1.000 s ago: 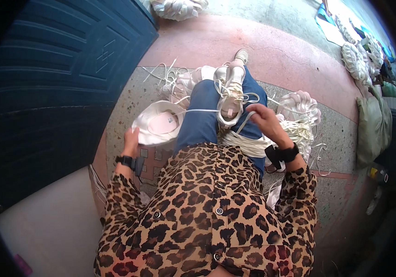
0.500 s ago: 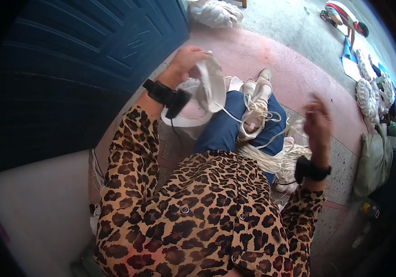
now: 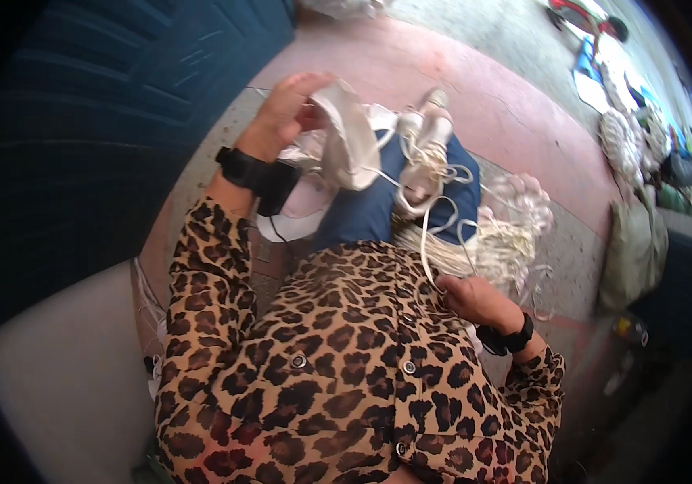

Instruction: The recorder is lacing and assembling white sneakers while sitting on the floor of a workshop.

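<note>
My left hand (image 3: pixel 291 109) is closed on the edge of a white fabric shoe upper (image 3: pixel 347 141), held up over my left thigh. A thin cream lace (image 3: pixel 426 246) loops from the lap down to my right hand (image 3: pixel 481 302), whose fingers are pinched on it close to my waist. Between the hands, a white laced shoe upper (image 3: pixel 426 173) lies over my jeans, its laces in loose loops. Against my right thigh rests a thick bundle of cream laces (image 3: pixel 443 256). Whether the lace in my right hand runs into the held upper cannot be seen.
More white pieces (image 3: pixel 301 206) lie beside my left thigh, and a pile of white uppers (image 3: pixel 519 202) is at my right. A blue door (image 3: pixel 152 89) stands at the left. A greenish sack (image 3: pixel 636 250) is at the right; another person (image 3: pixel 588 20) bends down far off.
My right hand has come down from its raised place to my waist and now pinches the lace. The left hand still grips the upper. The whole view has shifted slightly.
</note>
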A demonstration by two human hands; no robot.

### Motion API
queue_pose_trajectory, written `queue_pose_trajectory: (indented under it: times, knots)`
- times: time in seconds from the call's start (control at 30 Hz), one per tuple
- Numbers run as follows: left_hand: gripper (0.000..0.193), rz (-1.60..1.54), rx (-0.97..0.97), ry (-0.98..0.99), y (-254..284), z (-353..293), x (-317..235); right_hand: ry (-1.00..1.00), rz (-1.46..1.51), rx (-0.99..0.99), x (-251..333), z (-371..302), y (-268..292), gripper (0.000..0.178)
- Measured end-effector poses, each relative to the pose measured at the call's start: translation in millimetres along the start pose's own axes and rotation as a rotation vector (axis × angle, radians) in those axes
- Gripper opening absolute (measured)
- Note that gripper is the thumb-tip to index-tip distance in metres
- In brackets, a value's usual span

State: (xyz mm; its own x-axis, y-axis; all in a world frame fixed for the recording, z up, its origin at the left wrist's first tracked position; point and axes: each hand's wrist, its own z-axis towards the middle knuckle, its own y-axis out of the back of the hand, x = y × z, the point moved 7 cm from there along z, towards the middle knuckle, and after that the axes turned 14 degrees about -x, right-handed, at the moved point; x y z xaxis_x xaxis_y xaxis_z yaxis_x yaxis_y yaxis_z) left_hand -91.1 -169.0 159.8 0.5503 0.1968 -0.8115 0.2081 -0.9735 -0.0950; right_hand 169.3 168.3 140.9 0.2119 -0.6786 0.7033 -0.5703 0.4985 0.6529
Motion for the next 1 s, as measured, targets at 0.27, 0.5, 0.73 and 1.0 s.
queue_pose_trajectory:
  times: [0.27,0.5,0.73,1.0]
  knots:
    - [0.039,-0.033,0.041,-0.071,-23.8,-13.9,0.3,0.089,-0.570,-0.329,1.7,10.8,43.2,0.027]
    - [0.051,0.132,0.095,-0.152,-46.6,-42.2,11.4,0.064,-0.026,-0.559,52.1,217.8,-13.0,0.046]
    - [0.024,0.081,0.162,0.190,93.2,-11.6,158.9,-0.259,0.372,-0.460,10.5,251.4,-22.7,0.055]
    - [0.024,0.810,-0.315,-0.779,75.8,74.1,260.5,-0.300,0.517,-0.409,-1.6,242.7,-40.0,0.053]
